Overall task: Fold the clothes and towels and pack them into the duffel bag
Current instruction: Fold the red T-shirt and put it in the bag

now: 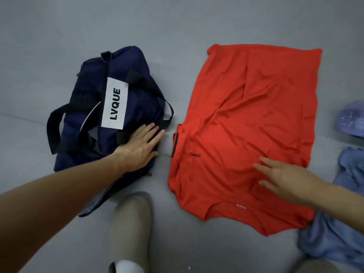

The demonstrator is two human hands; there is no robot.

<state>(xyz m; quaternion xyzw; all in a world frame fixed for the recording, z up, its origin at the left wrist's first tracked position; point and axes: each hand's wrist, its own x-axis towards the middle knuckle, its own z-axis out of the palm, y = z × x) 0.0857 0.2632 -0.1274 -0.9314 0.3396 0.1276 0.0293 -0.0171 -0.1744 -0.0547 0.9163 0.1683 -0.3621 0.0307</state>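
Two hands down: left hand [140, 146] lay flat, fingers straight, on duffel bag [92, 99]; right hand [283, 178] spread on red shirt [246, 115] beside the bag. I judged shirt-folding in hand; next, pinch an edge.

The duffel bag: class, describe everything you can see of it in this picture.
The duffel bag is navy, of soft cloth, and lies slumped on the grey surface, left of the red shirt and apart from it. It has black straps and a white label reading LVQUE. A gap near its middle shows grey lining. The left hand rests flat on its near right corner.
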